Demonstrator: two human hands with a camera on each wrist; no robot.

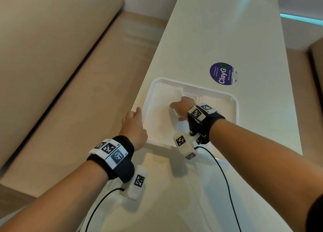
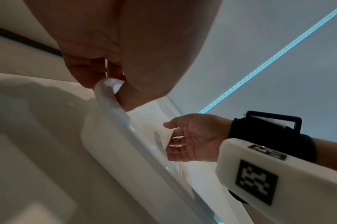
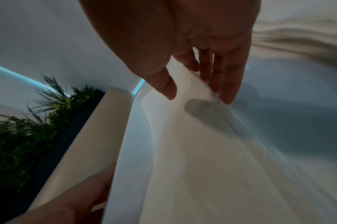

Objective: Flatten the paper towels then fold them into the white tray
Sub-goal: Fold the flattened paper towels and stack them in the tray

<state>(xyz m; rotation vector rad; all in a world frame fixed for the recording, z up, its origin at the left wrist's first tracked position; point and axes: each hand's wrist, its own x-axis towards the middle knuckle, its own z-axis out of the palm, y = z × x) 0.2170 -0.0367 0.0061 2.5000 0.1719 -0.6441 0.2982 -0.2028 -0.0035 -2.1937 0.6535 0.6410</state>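
A white tray (image 1: 192,85) stands on the white table (image 1: 227,30), close to its left edge. White paper towels (image 1: 162,109) lie inside it, flat against the bottom. My left hand (image 1: 134,125) grips the tray's left rim (image 2: 125,144), thumb and curled fingers (image 2: 87,72) pinching it near the corner. Inside the tray, my right hand (image 1: 183,106) has its fingers (image 3: 227,84) straight and resting on a raised fold of the towel (image 3: 192,151), with the thumb just beside the fold. The left wrist view also shows the right hand (image 2: 188,139) open over the towel.
A round purple ClayGo sticker (image 1: 223,73) lies on the table beyond the tray. A beige bench (image 1: 52,74) runs along the table's left side. Green plants (image 3: 29,128) stand far off. Black cables (image 1: 225,179) trail from both wrists over the near table.
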